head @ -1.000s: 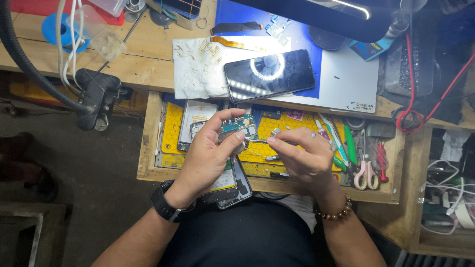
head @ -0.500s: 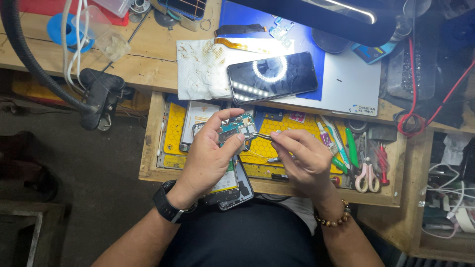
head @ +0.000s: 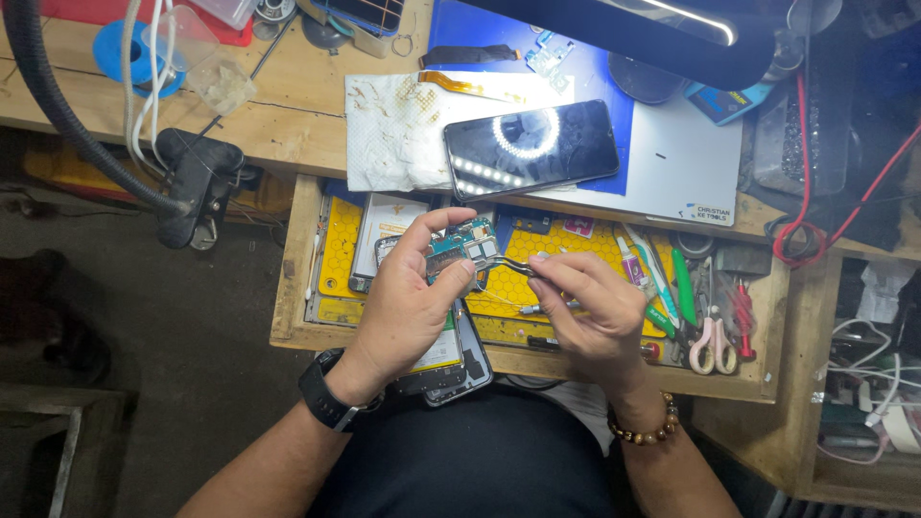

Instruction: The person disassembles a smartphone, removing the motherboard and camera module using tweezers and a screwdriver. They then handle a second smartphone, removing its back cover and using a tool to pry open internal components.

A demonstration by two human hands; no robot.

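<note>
Both hands closed: left hand [head: 408, 302], circuit board [head: 460, 247]; right hand [head: 593, 312], tweezers [head: 513, 265]

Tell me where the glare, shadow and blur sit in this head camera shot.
Head view: a bright ring of light reflects off the dark phone screen; the lamp strip at the top edge is blown out; the floor on the left falls into deep shadow; the left hand, right hand and circuit board are evenly lit and fairly sharp; the tweezers look thin and slightly soft.
</note>
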